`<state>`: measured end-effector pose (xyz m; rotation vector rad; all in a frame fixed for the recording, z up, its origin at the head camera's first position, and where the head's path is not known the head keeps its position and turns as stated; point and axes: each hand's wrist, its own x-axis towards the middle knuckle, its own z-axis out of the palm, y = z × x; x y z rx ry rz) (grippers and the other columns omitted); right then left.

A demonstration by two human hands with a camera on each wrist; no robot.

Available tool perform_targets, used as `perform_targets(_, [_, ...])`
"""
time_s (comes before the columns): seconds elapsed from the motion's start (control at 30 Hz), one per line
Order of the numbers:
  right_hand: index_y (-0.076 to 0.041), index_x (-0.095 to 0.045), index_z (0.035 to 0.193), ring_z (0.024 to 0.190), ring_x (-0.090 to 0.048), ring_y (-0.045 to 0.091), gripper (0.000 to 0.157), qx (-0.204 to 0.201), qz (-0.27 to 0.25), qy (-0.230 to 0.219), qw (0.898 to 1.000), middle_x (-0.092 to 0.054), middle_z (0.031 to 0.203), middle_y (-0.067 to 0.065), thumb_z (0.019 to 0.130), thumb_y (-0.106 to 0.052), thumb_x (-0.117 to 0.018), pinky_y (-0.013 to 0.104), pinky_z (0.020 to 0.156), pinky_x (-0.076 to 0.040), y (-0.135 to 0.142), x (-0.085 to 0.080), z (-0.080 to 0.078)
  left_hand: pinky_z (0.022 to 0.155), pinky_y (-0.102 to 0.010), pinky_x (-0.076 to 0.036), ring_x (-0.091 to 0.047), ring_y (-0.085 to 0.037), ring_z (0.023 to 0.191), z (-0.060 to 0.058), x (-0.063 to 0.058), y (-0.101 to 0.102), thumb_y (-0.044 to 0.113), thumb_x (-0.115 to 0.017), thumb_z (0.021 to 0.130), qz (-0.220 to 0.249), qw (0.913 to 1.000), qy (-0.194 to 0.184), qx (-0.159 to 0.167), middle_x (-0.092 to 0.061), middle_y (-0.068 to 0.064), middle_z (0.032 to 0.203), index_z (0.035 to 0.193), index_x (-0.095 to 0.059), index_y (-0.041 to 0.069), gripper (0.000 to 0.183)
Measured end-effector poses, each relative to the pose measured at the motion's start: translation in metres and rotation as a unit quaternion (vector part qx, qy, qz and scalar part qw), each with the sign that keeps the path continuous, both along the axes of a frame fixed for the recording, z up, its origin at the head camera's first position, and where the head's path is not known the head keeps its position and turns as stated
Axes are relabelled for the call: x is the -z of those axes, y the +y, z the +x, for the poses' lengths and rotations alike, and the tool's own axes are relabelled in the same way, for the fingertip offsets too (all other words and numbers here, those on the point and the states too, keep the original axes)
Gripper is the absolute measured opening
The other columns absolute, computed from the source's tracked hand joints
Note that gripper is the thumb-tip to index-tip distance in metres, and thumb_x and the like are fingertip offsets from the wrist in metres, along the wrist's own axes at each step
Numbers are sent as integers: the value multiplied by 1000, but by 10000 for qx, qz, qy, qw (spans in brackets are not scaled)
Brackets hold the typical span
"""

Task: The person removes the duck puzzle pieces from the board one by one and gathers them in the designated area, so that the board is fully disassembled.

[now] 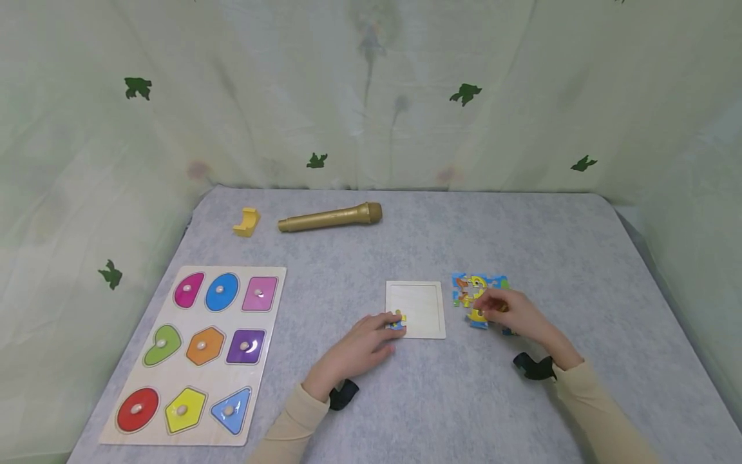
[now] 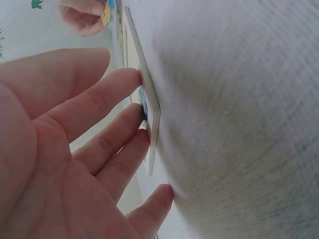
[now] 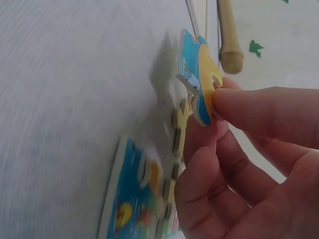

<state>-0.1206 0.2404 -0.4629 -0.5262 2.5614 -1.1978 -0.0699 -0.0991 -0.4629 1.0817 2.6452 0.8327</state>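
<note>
My right hand (image 1: pixel 510 314) pinches a blue and yellow jigsaw piece (image 3: pixel 198 74) between thumb and finger, lifted off the table in the right wrist view. Beneath and beside it lie other joined puzzle pieces (image 1: pixel 462 283), partly hidden by the hand. My left hand (image 1: pixel 365 345) rests with extended fingers on the lower left corner of a square wooden puzzle tray (image 1: pixel 426 327). Its fingertips touch a small blue and yellow piece (image 1: pixel 399 324) inside that corner. In the left wrist view the fingers (image 2: pixel 112 92) lie over the tray's edge.
A board of colourful knobbed shapes (image 1: pixel 220 380) lies at the left. Toward the back are a gold microphone (image 1: pixel 327 219) and a small yellow block (image 1: pixel 247 222) with a curved cutout. A pale curtain (image 1: pixel 371 96) hangs behind the table.
</note>
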Motion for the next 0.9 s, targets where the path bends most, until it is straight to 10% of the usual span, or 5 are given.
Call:
perform_targets(0.63, [-7,-68,92,75,-52,15,13,-15,501,297,9983,-60,82,-2,86,3,-65,28,65,-46,-2,-5,5,105,-47,-31,-38,-34,132,-1,1,0,13,-57,96,-72,9998,-198,-60,-45,-15,141,128,-60,2,34])
perform_targets(0.9, [-3,-67,97,80,-55,15,13,-661,-228,505,9963,-63,89,4,87,4,-64,28,68,-49,-40,-9,1,102,-47,-35,-43,-32,128,-3,5,-5,12,-59,95,119,9998,97,-97,-47,-14,138,123,-64,4,30])
